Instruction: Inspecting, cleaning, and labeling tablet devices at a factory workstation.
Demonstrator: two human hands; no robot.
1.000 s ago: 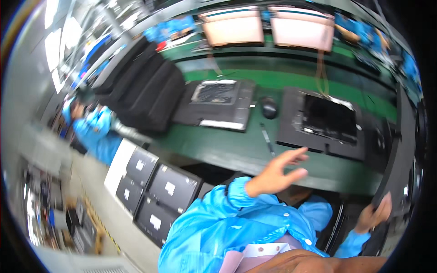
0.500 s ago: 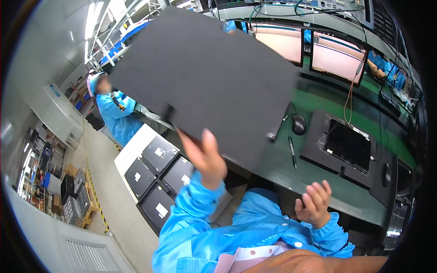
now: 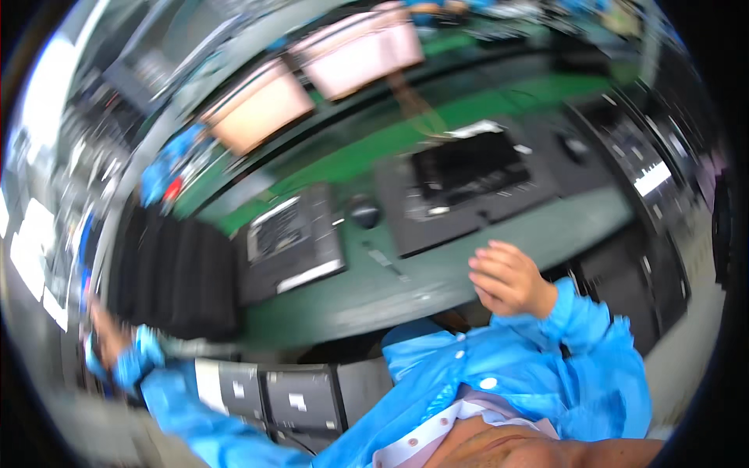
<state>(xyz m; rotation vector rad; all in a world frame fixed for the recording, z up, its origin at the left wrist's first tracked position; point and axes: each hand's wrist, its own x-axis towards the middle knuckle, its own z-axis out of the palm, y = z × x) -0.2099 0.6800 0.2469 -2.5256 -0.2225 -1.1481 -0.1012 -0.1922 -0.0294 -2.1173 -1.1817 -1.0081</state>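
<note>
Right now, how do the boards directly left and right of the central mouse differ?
The left board looks smaller than the right board. The left board bears a greyish panel, the right board a black panel. The left board's near edge has a long white strip; the right board's shows none. Both lie on the green bench.

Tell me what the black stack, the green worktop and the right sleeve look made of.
Black stack: likely foam, dull matte with soft, rounded edges; blur leaves it open.
Green worktop: perhaps rubber or plastic, smooth, with faint sheen near the front edge.
Right sleeve: thin, probably synthetic cloth; it creases and shines.
</note>
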